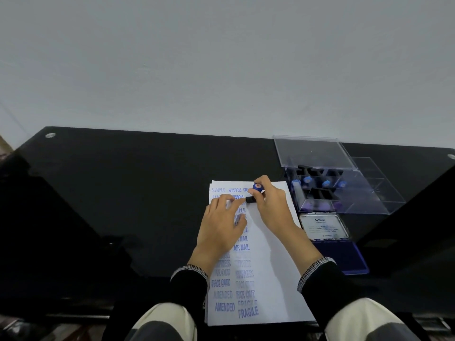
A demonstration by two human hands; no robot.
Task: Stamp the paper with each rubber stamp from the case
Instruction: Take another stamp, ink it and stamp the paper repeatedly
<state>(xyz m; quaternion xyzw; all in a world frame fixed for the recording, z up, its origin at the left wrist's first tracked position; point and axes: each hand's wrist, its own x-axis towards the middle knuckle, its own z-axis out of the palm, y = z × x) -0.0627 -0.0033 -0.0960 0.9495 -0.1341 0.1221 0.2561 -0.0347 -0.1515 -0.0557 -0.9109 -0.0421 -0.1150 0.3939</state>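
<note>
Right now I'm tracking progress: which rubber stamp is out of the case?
The blue-capped stamp gripped by the right hand over the paper's top edge; the other stamps stand in the clear case.

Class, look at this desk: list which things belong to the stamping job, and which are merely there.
Job:
paper
stamp, in right hand
left hand, resting on paper
case, open, more stamps inside
ink pad, open

Merely there:
desk
wall
</note>
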